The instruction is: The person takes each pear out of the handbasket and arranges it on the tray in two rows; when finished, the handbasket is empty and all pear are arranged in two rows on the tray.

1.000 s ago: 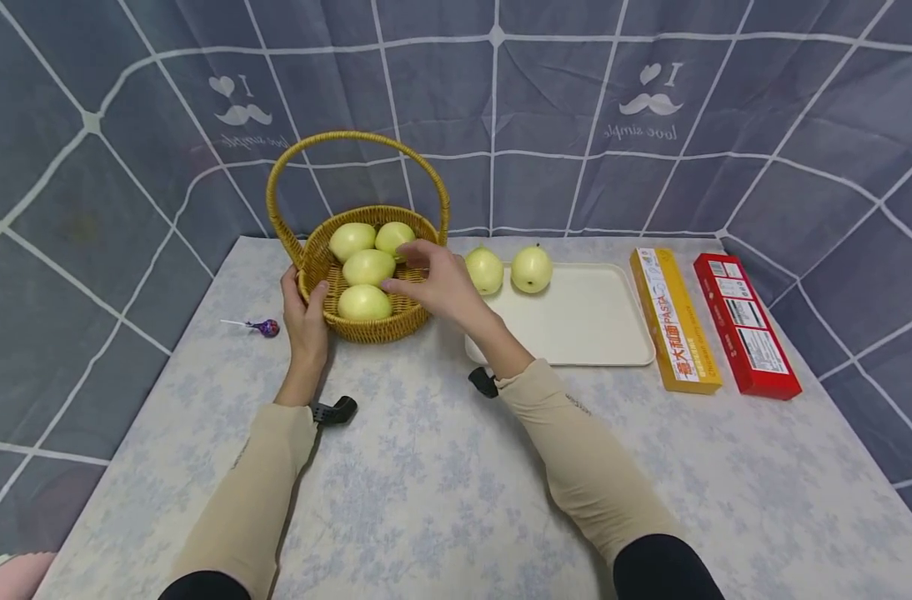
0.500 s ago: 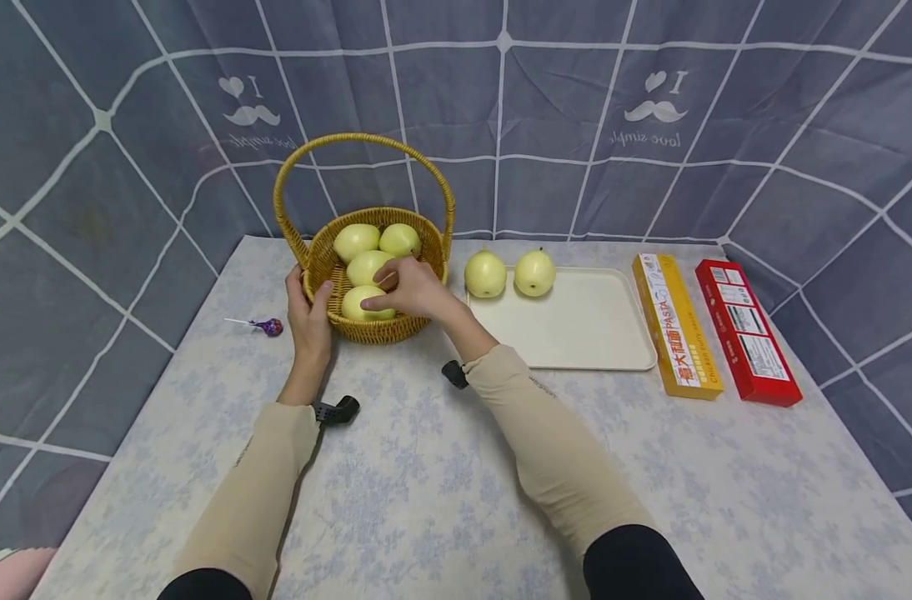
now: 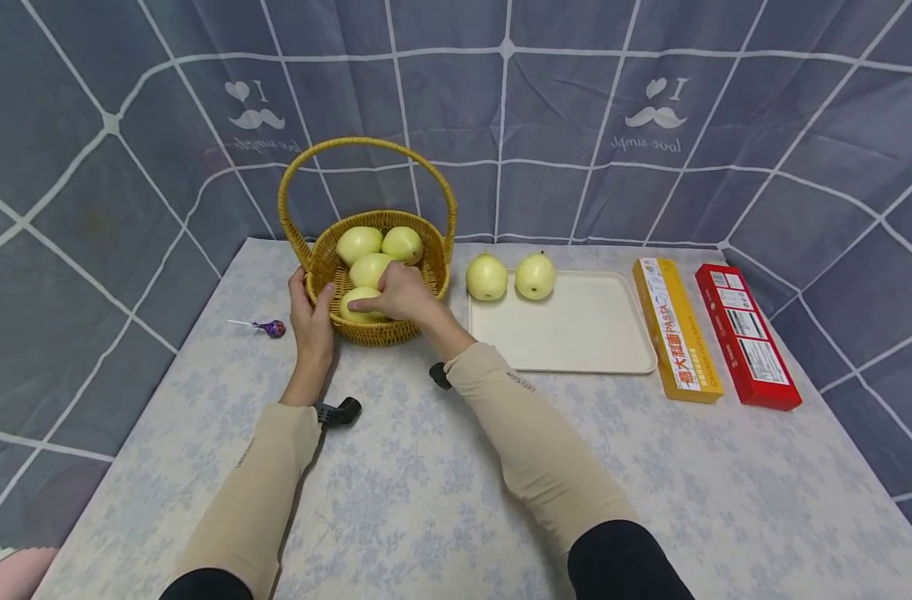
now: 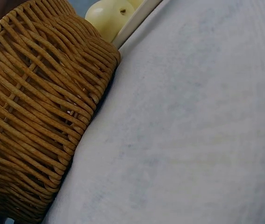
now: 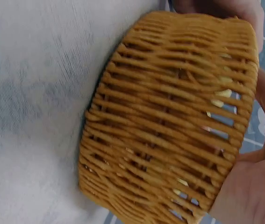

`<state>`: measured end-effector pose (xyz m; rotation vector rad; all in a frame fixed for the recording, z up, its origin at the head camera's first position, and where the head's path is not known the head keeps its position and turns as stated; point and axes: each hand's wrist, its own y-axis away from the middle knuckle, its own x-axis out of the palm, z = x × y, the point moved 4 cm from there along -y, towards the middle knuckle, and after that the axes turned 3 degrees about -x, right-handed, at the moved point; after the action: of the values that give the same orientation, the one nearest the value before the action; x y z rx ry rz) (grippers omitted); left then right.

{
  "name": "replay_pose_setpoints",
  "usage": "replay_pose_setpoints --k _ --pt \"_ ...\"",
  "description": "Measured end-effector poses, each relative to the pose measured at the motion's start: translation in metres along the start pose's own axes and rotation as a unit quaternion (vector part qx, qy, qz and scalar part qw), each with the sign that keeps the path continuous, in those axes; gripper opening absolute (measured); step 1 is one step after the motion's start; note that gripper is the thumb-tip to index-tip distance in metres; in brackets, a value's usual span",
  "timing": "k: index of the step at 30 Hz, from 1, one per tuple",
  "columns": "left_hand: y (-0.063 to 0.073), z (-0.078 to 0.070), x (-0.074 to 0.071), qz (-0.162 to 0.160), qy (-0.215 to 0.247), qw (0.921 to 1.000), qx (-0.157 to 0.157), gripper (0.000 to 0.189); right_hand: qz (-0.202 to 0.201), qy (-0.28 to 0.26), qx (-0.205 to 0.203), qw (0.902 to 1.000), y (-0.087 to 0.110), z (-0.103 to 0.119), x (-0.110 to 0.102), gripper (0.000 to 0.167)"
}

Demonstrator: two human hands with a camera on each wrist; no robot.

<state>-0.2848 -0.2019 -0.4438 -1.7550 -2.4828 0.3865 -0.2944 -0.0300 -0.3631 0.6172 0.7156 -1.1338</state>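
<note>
R hand [image 3: 407, 296] reaches over near-R rim of basket; thumb & fingers clamped on front pale yellow-green round fruit [image 3: 356, 296], thumb on near side, fingers curled down behind, tips hidden; fruit sits inside basket, by near wall. L hand [image 3: 312, 321] clamped on L rim of golden-brown woven wicker basket [image 3: 384, 335], thumb over rim, fingers outside; basket upright approx., tall arched handle [image 3: 366, 142] up, standing toward far edge of worktop [image 3: 396, 500], L of centre; worktop has pale blue-white floral cover.

Also in basket: 3 similar fruits, i.e. middle fruit [image 3: 369, 265] just behind front one, plus far-L fruit [image 3: 358, 245] & far-R fruit [image 3: 403, 245], side by side.

Outward: purple-wrapped lollipop [image 3: 274, 328], white stick, near L edge of worktop; cream rectangular tray [image 3: 576, 333] R of basket, w/ 2 more pale fruits [image 3: 535, 277] at its far-L corner; yellow cardboard pasta box [image 3: 677, 333] just beside tray's R edge; red cardboard box [image 3: 749, 337] next to it, toward R edge of worktop.
</note>
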Motion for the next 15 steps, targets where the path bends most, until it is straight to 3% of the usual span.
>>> replay_pose_setpoints --k 4,11,15 --pt "-0.001 0.000 0.000 0.005 -0.003 1.0000 0.002 0.060 -0.029 0.004 -0.002 0.9996 0.002 0.003 0.002 0.054" --pt "-0.001 -0.001 -0.001 -0.003 0.012 0.9999 0.002 0.061 -0.032 0.002 0.005 0.9995 0.002 0.004 0.007 0.056" --pt "0.011 -0.021 0.002 0.005 0.027 0.9996 -0.009 0.061 -0.046 -0.012 0.004 0.9988 0.006 0.001 0.002 0.062"
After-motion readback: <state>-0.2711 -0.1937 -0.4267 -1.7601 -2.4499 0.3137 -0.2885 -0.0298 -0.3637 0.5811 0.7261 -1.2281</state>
